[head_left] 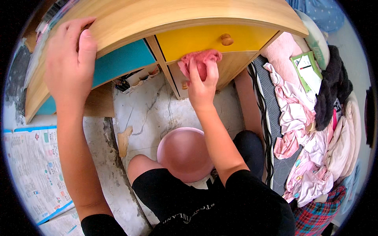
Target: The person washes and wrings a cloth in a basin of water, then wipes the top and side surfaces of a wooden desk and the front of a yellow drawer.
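Observation:
My right hand [202, 88] grips a bunched pinkish-red cloth [202, 57], with fingers bent over it. The cloth is pressed against the front of a desk, at the lower edge of a yellow drawer [189, 37] with a round wooden knob [226, 39]. Just below is a wood-coloured drawer, partly covered by the hand, with its own small knob [184, 85]. My left hand [73, 59] rests on the wooden desktop [165, 13] near its front edge, thumb apart from the fingers; nothing shows in it.
A pink basin [185, 155] stands on the marbled floor between my legs. At right, piled clothes [293, 114] and a green booklet [307, 70] lie on a bed beside black cables [262, 106]. Printed sheets [35, 169] are at left. A blue panel [124, 61] fronts the desk.

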`<move>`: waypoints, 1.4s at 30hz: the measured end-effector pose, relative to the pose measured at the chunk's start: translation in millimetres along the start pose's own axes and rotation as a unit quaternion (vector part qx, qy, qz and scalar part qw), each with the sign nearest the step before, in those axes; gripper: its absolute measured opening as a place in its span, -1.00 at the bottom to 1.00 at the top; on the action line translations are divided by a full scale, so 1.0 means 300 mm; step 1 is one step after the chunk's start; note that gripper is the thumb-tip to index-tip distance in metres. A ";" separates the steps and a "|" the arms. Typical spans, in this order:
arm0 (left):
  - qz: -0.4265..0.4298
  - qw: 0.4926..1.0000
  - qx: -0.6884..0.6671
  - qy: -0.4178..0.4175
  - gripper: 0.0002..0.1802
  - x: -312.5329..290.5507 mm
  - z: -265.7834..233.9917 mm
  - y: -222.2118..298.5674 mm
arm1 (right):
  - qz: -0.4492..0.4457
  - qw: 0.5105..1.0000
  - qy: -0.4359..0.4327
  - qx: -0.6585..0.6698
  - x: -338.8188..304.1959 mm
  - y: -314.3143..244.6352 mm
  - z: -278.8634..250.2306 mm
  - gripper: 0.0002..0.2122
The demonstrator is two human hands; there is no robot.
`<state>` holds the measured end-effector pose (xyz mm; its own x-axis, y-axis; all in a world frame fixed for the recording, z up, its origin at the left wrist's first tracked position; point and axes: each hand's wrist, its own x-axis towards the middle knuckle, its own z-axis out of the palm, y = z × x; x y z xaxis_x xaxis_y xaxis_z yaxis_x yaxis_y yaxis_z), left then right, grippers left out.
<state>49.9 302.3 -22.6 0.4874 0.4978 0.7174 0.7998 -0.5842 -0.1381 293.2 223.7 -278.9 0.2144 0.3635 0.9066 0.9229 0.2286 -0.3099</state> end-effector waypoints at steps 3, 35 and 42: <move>0.012 1.000 0.000 -0.004 -0.61 0.001 -0.008 -0.007 | 0.016 1.000 -0.025 0.004 -0.056 0.069 -0.042 -0.50; 0.005 1.000 0.027 -0.006 -0.61 0.003 -0.018 0.018 | 0.028 0.997 0.032 -0.071 0.176 0.358 -0.254 -0.49; -0.012 1.000 0.005 -0.015 -0.63 -0.001 -0.015 0.023 | -0.013 0.991 0.098 -0.092 0.320 0.373 -0.256 -0.45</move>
<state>53.6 295.4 -20.6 0.4782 0.5306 0.6999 0.8146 -0.5658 -0.1276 441.7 214.8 -204.6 0.2314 0.1727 0.9574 0.9677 0.0605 -0.2448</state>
